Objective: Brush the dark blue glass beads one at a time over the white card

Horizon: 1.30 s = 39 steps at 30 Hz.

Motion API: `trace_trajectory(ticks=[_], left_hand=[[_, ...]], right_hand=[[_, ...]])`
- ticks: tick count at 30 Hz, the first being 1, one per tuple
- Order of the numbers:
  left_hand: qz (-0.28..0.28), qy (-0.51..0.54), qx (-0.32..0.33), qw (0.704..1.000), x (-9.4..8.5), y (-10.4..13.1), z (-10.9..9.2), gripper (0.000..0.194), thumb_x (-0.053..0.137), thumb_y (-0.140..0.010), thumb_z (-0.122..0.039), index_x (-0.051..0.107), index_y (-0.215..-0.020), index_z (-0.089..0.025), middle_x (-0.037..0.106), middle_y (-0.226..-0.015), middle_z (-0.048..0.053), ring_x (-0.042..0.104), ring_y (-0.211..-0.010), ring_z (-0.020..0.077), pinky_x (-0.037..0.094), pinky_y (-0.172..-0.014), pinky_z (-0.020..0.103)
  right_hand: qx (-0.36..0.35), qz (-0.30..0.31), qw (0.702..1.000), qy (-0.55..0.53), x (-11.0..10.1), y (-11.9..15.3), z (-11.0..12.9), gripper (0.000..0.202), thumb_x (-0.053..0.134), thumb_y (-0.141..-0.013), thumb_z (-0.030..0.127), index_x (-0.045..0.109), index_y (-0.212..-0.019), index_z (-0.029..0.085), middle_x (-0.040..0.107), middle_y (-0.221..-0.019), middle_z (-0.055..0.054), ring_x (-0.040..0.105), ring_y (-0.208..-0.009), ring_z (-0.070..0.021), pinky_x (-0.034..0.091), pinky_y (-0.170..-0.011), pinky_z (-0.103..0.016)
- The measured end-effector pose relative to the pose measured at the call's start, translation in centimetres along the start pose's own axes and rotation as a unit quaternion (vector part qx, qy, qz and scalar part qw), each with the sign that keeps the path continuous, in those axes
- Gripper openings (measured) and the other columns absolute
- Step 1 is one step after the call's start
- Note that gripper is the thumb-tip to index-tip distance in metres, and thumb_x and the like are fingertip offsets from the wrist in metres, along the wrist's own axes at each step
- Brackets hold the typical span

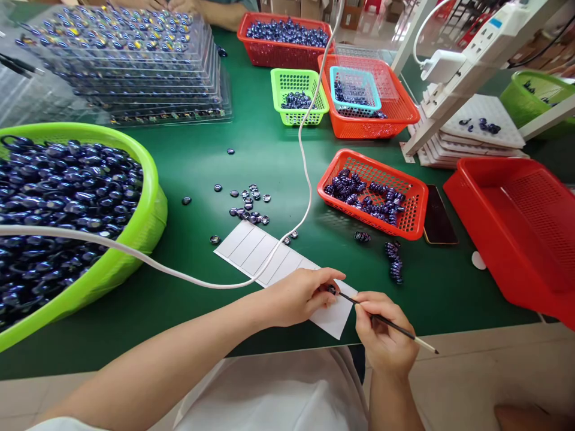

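My left hand (pixel 302 296) is closed over a white sheet (pixel 251 251) with ruled lines, pinching a small dark shiny piece (pixel 332 289) between its fingertips. My right hand (pixel 387 328) grips a thin black brush (pixel 395 326) with a pale end. The brush's left tip touches or nearly touches the dark piece. Several loose dark pieces (pixel 248 203) lie just beyond the sheet's far left end. A white cable (pixel 302 149) crosses over the sheet.
Left stands a big green basket (pixel 155 209) of dark pieces; behind it are stacked clear trays (pixel 171 90). A red basket (pixel 372 212), a phone (pixel 438 215) and a red bin (pixel 507 239) sit right. A power strip (pixel 476 54) hangs on a post. Another person's hands (pixel 184 6) show at the back.
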State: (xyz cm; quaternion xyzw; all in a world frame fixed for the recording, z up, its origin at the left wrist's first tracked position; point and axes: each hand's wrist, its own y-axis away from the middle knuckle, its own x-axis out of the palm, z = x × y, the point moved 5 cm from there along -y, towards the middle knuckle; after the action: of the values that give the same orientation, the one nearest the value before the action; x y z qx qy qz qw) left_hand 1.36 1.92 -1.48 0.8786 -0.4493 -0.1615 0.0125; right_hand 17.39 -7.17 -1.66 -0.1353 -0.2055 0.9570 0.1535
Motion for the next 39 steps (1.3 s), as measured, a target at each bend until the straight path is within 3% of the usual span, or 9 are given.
trace_trajectory(ticks=[17,26,30,39], left_hand=[[0.007,-0.008,0.006,1.000,-0.06,0.08,-0.15,0.038,0.052,-0.094,-0.017,0.056,-0.132,-0.018,0.075,-0.104,0.007,0.068,-0.085,0.0166,0.051,-0.079,0.027],[-0.006,0.040,-0.016,0.999,-0.05,0.04,0.12,0.038,0.052,-0.094,-0.017,0.056,-0.132,-0.015,0.075,-0.102,0.007,0.068,-0.081,0.0153,0.053,-0.079,0.027],[-0.004,0.053,-0.014,0.998,0.08,0.02,0.17,0.041,0.052,-0.094,-0.017,0.055,-0.134,-0.015,0.075,-0.104,0.007,0.068,-0.080,0.0148,0.054,-0.079,0.027],[-0.012,0.038,-0.009,0.999,0.26,0.01,0.28,0.043,0.054,-0.093,-0.018,0.055,-0.136,-0.015,0.074,-0.101,0.007,0.068,-0.082,0.0158,0.053,-0.079,0.027]], right_hand=[[0.020,0.005,1.000,0.021,0.04,0.13,-0.23,0.028,0.066,-0.083,0.000,0.066,-0.098,0.024,0.074,-0.097,-0.005,0.073,-0.089,-0.0189,0.063,-0.069,-0.030],[-0.050,0.019,0.998,0.044,0.17,0.24,0.60,0.036,0.067,-0.080,-0.003,0.067,-0.103,0.024,0.073,-0.105,-0.006,0.074,-0.089,-0.0188,0.064,-0.071,-0.032],[-0.025,-0.010,0.999,0.035,-0.29,0.46,0.28,0.030,0.067,-0.082,0.001,0.067,-0.101,0.025,0.074,-0.104,-0.006,0.074,-0.088,-0.0195,0.064,-0.066,-0.031],[0.000,0.009,0.999,0.048,0.24,0.20,-0.06,0.025,0.066,-0.084,0.004,0.067,-0.100,0.024,0.075,-0.096,-0.006,0.075,-0.087,-0.0205,0.065,-0.070,-0.033]])
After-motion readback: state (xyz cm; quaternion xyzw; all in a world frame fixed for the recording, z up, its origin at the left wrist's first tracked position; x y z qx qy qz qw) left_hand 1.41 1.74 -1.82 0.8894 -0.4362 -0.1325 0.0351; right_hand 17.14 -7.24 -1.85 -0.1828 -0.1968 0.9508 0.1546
